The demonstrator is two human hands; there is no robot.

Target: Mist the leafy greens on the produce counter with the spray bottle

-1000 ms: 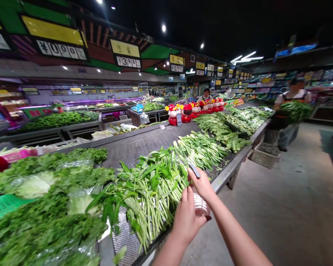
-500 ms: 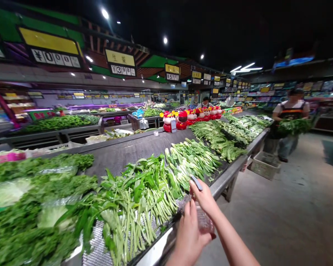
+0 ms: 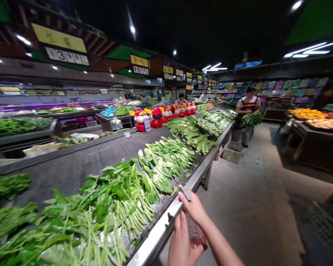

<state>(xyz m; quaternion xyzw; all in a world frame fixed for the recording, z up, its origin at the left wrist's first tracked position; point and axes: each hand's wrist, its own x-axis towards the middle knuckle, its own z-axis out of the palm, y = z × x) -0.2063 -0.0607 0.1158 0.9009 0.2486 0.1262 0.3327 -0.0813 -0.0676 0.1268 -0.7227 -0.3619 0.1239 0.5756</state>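
Note:
My left hand (image 3: 182, 240) is closed around a clear, ribbed plastic bottle (image 3: 193, 231) with a pinkish tint, low in the view. Just above it, my right hand (image 3: 194, 207) grips a flat grey piece (image 3: 185, 193) at the bottle's top. Whether that piece is joined to the bottle is hidden by my fingers. Both hands are in front of the stall's metal edge (image 3: 166, 221). Long-stemmed leafy greens (image 3: 108, 218) lie to the left of them, and bunches of white-stemmed greens (image 3: 166, 159) lie just beyond.
Red figurines (image 3: 157, 117) line the stall's back ledge. Farther along, a person in an apron (image 3: 248, 105) holds a bunch of greens beside a crate (image 3: 232, 152) on the floor. A fruit stand (image 3: 319, 142) is at the right, with a dark perforated basket (image 3: 322, 221) nearer.
The view has turned right, so the stall has shifted left and the fruit stand has come into sight. Both hands keep their hold on the bottle and grey piece.

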